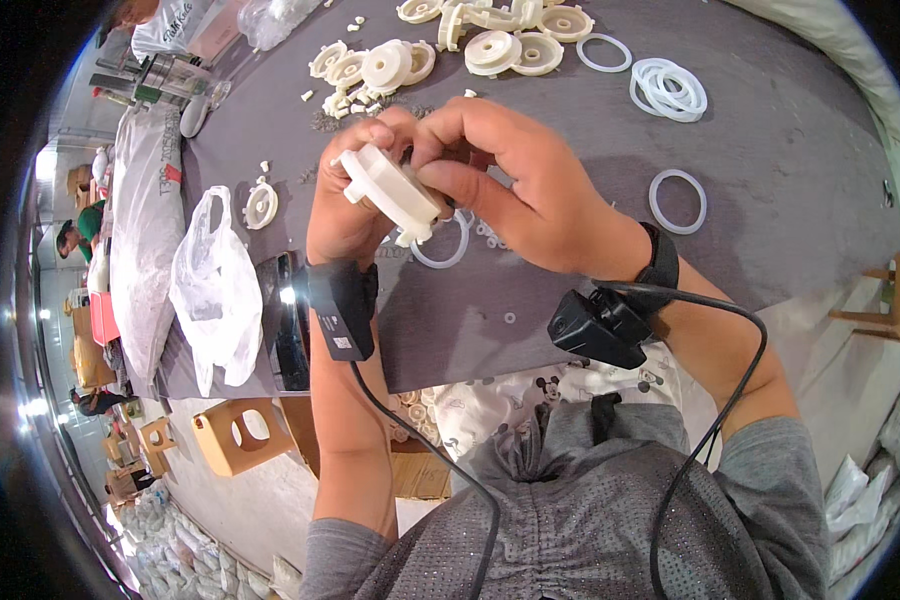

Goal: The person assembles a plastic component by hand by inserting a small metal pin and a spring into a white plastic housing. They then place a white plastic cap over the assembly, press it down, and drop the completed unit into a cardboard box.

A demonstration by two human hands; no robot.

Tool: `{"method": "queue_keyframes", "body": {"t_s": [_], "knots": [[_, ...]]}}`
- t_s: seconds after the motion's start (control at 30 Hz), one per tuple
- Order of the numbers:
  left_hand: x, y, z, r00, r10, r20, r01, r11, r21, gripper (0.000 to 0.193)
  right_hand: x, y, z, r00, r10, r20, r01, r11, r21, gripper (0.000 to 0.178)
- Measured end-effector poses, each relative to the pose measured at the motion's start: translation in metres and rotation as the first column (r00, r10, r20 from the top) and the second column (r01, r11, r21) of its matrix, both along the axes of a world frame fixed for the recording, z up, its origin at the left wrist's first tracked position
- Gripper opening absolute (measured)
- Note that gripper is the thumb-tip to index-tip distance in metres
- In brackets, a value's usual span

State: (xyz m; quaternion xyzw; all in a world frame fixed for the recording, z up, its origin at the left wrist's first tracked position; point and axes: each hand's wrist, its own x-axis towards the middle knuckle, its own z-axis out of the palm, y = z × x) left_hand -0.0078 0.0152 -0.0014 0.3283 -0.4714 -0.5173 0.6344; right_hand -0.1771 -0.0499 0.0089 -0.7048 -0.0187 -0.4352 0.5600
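Observation:
My left hand is closed round a cream plastic round part with small tabs on its rim, tilted on edge above the table. Against its right side my right hand pinches with thumb and forefinger; whatever lies between those fingertips is hidden. Just below the part, a translucent white ring lies on the dark cloth, with several small washers beside it. Beyond my hands are several more cream round parts, small cream pieces and a heap of little grey pieces that look like springs.
Translucent rings lie in a pile at the back right, and a single ring lies nearer. On the left are a white plastic bag, a dark phone-like slab and a large wrapped sack. Cables hang from both my wrists.

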Motion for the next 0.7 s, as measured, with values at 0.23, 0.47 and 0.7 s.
{"method": "queue_keyframes", "body": {"t_s": [0.23,0.47,0.7], "knots": [[0.002,0.001,0.0,0.993,0.097,-0.069,-0.105,0.987,-0.12,0.026,0.001,0.006,0.002,0.988,-0.156,-0.001,0.155,0.981,-0.117,0.009],[-0.008,0.006,0.011,0.982,-0.078,-0.173,0.068,0.996,-0.062,0.022,0.002,0.004,-0.001,0.998,-0.056,0.003,0.054,0.973,0.226,0.014],[0.007,0.003,0.001,0.98,-0.148,-0.13,0.148,0.989,-0.012,0.029,0.003,0.006,0.0,1.0,0.02,-0.001,-0.019,0.945,0.327,0.015]]}}
